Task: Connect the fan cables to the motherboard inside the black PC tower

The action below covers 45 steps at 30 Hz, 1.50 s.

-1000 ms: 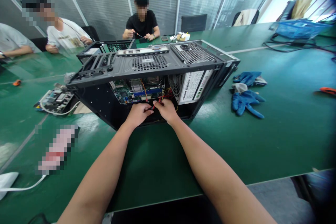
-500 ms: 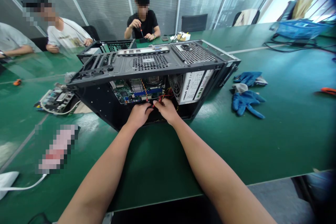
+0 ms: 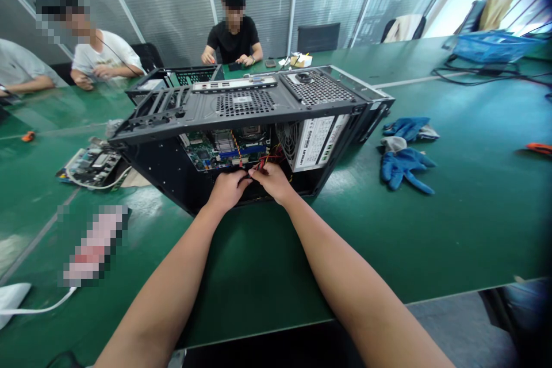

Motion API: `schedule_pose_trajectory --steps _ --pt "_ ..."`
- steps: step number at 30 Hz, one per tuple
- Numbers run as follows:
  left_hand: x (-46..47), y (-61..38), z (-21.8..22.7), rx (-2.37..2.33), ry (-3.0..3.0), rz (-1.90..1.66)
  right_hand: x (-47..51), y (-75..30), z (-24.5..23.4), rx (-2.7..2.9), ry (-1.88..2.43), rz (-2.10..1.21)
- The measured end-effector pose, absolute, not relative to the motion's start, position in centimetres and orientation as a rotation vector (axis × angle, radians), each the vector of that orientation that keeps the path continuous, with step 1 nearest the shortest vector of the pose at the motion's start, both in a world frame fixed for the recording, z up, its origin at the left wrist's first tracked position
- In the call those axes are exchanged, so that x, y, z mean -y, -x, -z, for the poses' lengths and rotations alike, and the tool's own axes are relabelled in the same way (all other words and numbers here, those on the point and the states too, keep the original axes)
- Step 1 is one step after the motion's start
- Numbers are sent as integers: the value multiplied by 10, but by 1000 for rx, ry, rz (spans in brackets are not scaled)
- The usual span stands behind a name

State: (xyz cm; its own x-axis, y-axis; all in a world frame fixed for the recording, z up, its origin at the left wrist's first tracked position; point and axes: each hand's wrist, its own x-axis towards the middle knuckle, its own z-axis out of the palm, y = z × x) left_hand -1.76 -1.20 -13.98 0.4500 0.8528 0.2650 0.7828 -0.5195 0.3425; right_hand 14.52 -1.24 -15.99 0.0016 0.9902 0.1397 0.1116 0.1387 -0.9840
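Observation:
An open black computer case [image 3: 164, 169] lies on the green table [image 3: 259, 276], its inside facing me. Within it show a motherboard [image 3: 207, 155] and a white-labelled power supply [image 3: 319, 144] with a fan grille. Both my hands reach in at the lower edge, close together below the motherboard. My left hand [image 3: 228, 188] is closed, thumb against fingers, on a dark piece of cable. My right hand [image 3: 272, 179] pinches red and black power cables [image 3: 260, 167] that run toward the power supply. The cable ends between my fingers are mostly hidden.
Blue gloves [image 3: 405, 167] lie right of the case, with an orange-handled tool [image 3: 539, 149] farther right. A loose circuit board [image 3: 92, 164] and a blurred phone-like object [image 3: 97, 244] on a white cable are at left. Behind are another case frame [image 3: 185, 75], a blue basket [image 3: 494, 46] and seated people.
My hands stay in nearly the same place, with the right fingers shifted slightly left along the cables. Across the table, a person in black has lowered a hand that held a screwdriver.

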Motion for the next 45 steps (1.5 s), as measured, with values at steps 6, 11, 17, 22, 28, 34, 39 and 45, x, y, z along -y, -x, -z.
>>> schedule_pose_trajectory --steps 6,11,17,22,28,34,39,45 --pt "14 16 138 -1605 -2592 -513 14 -144 158 1422 1350 -842" --pt "17 15 136 -1717 -2660 -453 14 -142 158 1447 1388 -775" --pt "22 11 133 -1792 -2715 -422 13 -141 158 1417 1408 -784" --pt "21 12 134 -1778 -2690 -461 13 -141 160 1416 1337 -811" --pt "14 17 137 -1698 -2638 -501 12 -141 163 1441 1307 -833" --pt "8 23 130 -1411 -2670 -493 11 -142 162 1465 1286 -909" --pt "5 28 123 -1278 -2663 -403 11 -142 163 1454 1286 -934" --pt "3 30 118 -1234 -2630 -254 9 -142 166 1458 1237 -923"
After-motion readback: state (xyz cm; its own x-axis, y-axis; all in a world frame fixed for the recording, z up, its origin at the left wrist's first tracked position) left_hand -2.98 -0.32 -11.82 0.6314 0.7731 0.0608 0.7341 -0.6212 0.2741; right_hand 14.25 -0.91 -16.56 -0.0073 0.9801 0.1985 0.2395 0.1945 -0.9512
